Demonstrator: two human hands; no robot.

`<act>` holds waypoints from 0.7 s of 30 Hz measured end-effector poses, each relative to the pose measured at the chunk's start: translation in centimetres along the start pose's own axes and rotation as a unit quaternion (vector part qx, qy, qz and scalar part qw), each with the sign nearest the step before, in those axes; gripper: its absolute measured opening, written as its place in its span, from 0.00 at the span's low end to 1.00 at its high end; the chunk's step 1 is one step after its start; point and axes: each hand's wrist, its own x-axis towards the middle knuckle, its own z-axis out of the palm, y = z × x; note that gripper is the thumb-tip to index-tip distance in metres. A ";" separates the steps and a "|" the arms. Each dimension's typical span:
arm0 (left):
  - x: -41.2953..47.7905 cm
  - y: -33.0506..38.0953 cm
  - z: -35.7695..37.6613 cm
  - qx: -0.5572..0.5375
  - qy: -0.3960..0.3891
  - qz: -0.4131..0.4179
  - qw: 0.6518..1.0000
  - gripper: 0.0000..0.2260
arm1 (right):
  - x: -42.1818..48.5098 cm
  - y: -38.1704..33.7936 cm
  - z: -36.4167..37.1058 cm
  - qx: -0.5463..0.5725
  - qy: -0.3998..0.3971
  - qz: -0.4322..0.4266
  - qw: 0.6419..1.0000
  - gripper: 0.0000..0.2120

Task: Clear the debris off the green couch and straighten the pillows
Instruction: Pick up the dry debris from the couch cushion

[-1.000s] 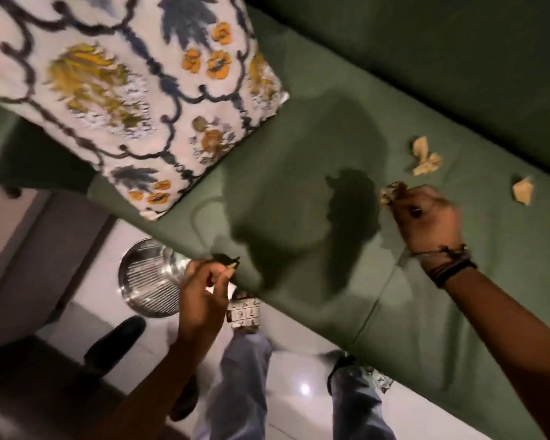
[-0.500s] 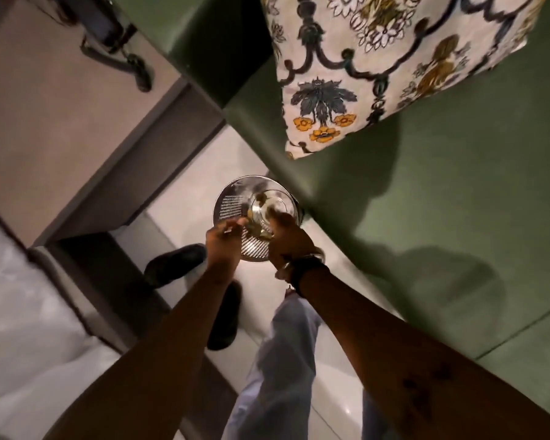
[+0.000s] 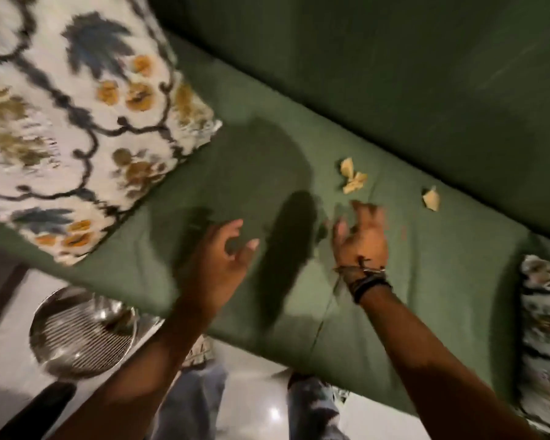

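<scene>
The green couch seat (image 3: 442, 281) runs across the view. Two pale crumpled scraps lie on it near the backrest: a larger one (image 3: 353, 178) and a smaller one (image 3: 431, 199). My right hand (image 3: 359, 236), with dark bands at the wrist, hovers just below the larger scrap, fingers spread and empty. My left hand (image 3: 218, 262) is over the seat's front part, fingers apart, holding nothing. A floral pillow (image 3: 77, 115) lies at the left end of the seat. Another patterned pillow (image 3: 545, 328) shows at the right edge.
A round metal bin (image 3: 80, 335) with a ribbed inside stands on the pale floor below the couch's front edge. A dark shoe (image 3: 42, 408) lies near it. My jeans-clad legs (image 3: 311, 411) stand against the couch front.
Both hands have come up from the metal bin back over the couch seat, now empty. The view has swung from the bin to the seat with the scraps.
</scene>
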 end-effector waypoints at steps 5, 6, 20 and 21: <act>9.2 7.8 11.0 0.058 -0.017 0.070 0.996 0.22 | 8.6 13.0 -3.6 -0.069 0.033 0.178 0.981 0.23; 10.3 8.9 12.7 0.090 -0.025 0.086 0.992 0.24 | 9.8 14.6 -3.6 -0.066 0.024 0.183 0.981 0.21; 11.8 10.1 19.0 0.218 -0.088 0.148 0.961 0.03 | 11.2 17.8 -2.5 0.022 0.011 0.028 0.999 0.13; 11.1 9.9 18.6 0.197 -0.078 0.137 0.968 0.04 | 10.8 16.6 -2.5 0.049 0.015 0.012 0.999 0.12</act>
